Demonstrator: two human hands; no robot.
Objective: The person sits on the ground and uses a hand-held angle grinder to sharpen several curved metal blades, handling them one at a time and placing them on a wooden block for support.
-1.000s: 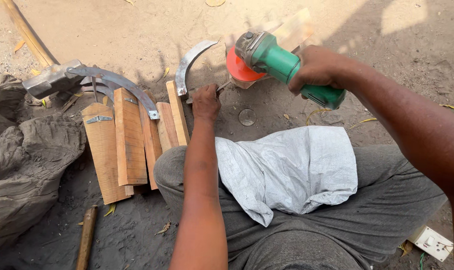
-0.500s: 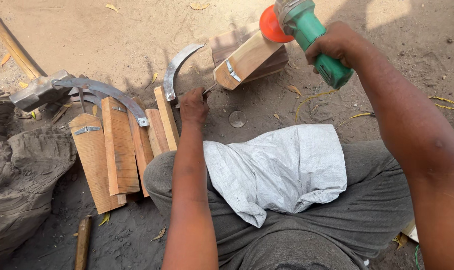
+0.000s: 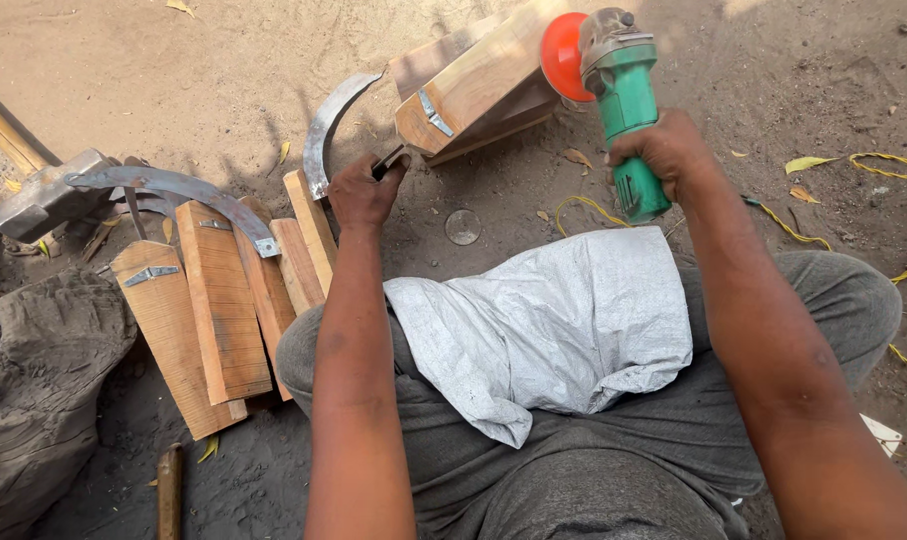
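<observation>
Two hands are busy over the sandy ground. The left hand (image 3: 364, 192) is closed tight around the thin end of a curved metal blade (image 3: 329, 130). The blade bends up and away from the hand, and its tip comes near the top corner of a stack of wooden blocks (image 3: 474, 95). Left of the blade there is open bare sand with only small leaves on it. The left arm is stretched out straight, with the wrist low near the ground.

The right hand (image 3: 664, 150) is wrapped all the way around the green handle of a grinder (image 3: 624, 90), fingers fully closed on it. The grinder's orange disc (image 3: 561, 55) sits right at the right end of the wooden blocks; I cannot tell if it touches the wood. The right arm is bent and lifted, and the tool points away from the person.

More wooden handles (image 3: 214, 300) lie in a row left of the blade, touching each other, with a second sickle blade (image 3: 174, 190) resting across their tops. Below the blade, a grey woven cloth (image 3: 554, 320) covers the person's lap. A yellow cord (image 3: 874, 165) runs over the sand well to the right of the blade
</observation>
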